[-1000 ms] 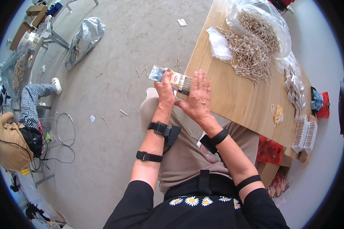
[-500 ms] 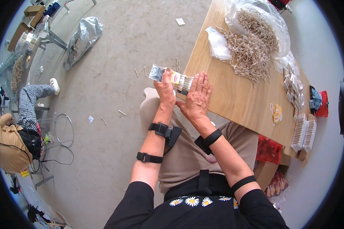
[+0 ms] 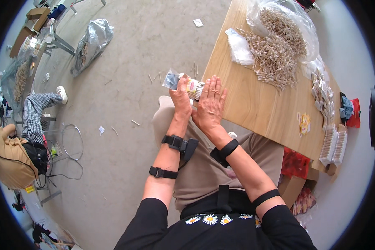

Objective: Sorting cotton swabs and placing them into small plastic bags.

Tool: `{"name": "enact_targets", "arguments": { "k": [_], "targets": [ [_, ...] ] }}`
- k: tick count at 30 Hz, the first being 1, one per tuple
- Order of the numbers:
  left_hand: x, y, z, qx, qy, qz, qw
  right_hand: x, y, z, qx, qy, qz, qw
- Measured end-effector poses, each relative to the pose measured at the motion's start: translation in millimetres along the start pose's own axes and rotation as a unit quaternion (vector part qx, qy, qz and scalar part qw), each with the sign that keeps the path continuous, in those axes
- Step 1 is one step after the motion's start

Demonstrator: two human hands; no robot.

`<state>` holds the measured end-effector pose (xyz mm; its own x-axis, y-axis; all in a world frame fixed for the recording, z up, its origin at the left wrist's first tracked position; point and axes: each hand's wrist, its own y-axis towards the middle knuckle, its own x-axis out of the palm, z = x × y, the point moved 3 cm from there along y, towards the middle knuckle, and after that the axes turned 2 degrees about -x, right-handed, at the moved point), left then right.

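My left hand (image 3: pixel 181 100) is closed around a small clear plastic bag (image 3: pixel 171 79) of cotton swabs (image 3: pixel 199 88). A yellow and white card (image 3: pixel 191 85) lies over the swabs, and the bag's sealed end sticks out beyond my left thumb. Against the swabs' other ends rests my right hand (image 3: pixel 210 106), its fingers stretched out flat and close to each other. Both hands are over my lap, beside the near left corner of the wooden table (image 3: pixel 254 98). My right palm hides part of the swab ends.
A big heap of cotton swabs (image 3: pixel 275 62) spills from a clear sack on the table, next to flat empty bags (image 3: pixel 239 48). Yellow cards (image 3: pixel 305 124), filled packets (image 3: pixel 322 98) and stacked packs (image 3: pixel 333 143) line the right. At left sits another person (image 3: pixel 43 110).
My right hand has moved left toward my left hand, pressing closer on the swabs, so less of their length shows. My left hand keeps its hold on the bag.
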<state>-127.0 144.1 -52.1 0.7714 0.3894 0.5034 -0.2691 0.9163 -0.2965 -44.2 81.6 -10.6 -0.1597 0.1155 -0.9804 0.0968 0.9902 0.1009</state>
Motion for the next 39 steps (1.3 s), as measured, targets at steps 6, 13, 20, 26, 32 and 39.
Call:
{"name": "enact_targets", "arguments": {
  "k": [6,13,20,26,32,39],
  "targets": [
    [-3.1,6.0,18.2,-0.131,-0.148,-0.002,0.98,-5.9,-1.5,1.5,-0.004,0.025,-0.016,1.0],
    [-10.6,19.2,7.0,-0.099,-0.09,-0.005,0.991,-3.6,-1.6,0.4,-0.003,0.029,-0.021,0.999],
    [-0.2,10.4,8.3,-0.048,-0.083,-0.007,0.995,-5.6,2.6,-4.9,0.007,-0.003,-0.024,1.0],
    [-5.1,9.4,6.5,-0.071,-0.111,-0.011,0.991,-6.5,2.1,-5.8,-0.001,0.022,-0.044,0.999],
    [-4.3,8.0,5.8,-0.064,-0.096,-0.005,0.993,-3.4,-12.4,-0.7,0.023,0.064,-0.003,0.998],
    [-6.8,10.6,0.5,-0.066,-0.074,0.019,0.995,0.8,-0.2,-8.3,0.046,0.014,0.008,0.999]
  ]
}}
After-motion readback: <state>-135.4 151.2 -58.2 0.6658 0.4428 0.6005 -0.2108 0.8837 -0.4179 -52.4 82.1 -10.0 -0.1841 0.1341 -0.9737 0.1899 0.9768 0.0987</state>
